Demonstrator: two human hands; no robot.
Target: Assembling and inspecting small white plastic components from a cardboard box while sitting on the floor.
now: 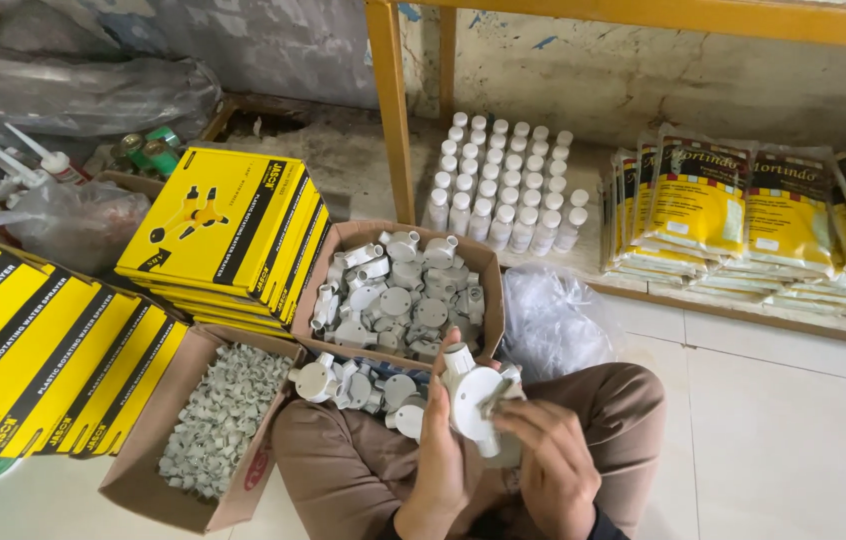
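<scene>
Head view. Pale floor tiles (773,420) are meeting a rough plastered wall under a yellow shelf frame (391,110), and a person is sitting on the floor with brown-trousered knees drawn up. The left hand (440,440) is cupping a white round conduit junction box (476,395) from behind, fingers curled about its body; the right hand (553,465) is pinching the box's near rim and lid, thumb and fingers closed on it. The box is being held just above the lap, directly in front of an open cardboard carton (398,290). Judged by its look, the part is moulded plastic: light, stiff and smooth, so it is likely handling best gripped round the rim or by a projecting spout, since the flat lid may slip. The carton is holding many more junction boxes, heaped loosely. A few loose junction boxes (353,380) are lying on the knees between carton and hands. A second carton (193,440), at the left, is holding small grey cable clips. Yellow flat sprayer boxes (228,230) are standing stacked beside it. White capped bottles (503,185) are standing in rows on the low shelf, next to yellow packets (743,215). A crumpled clear plastic bag (548,320) is lying by the right knee.
</scene>
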